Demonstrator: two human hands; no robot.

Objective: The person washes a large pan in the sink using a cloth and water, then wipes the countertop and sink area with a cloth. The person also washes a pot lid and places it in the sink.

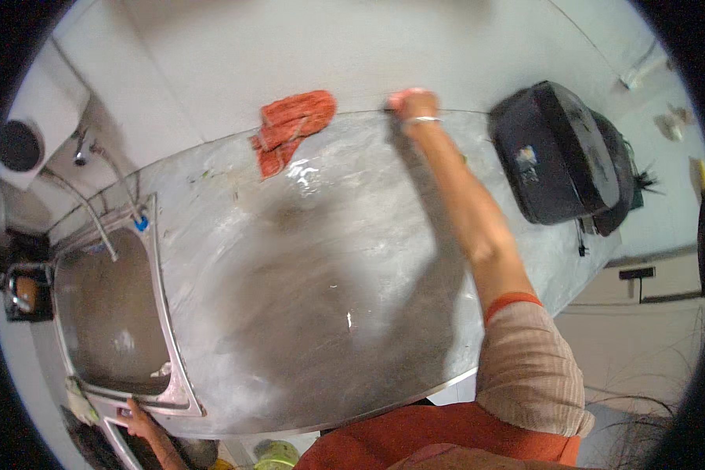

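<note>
My right arm reaches across a wet grey countertop to where it meets the white wall. There my right hand, with a pale band at the wrist, is bent into a fist-like shape. It is blurred, and whether the pinkish patch at its fingers is a held thing cannot be told. A crumpled orange cloth lies to its left, against the wall. At the lower left my left hand touches the front edge by the metal sink, fingers apart and nothing visible in them.
A black appliance with a dangling plug stands on the right end of the counter. Hoses hang over the sink's back rim. A white unit is on the wall at left. A green bucket stands below the front edge.
</note>
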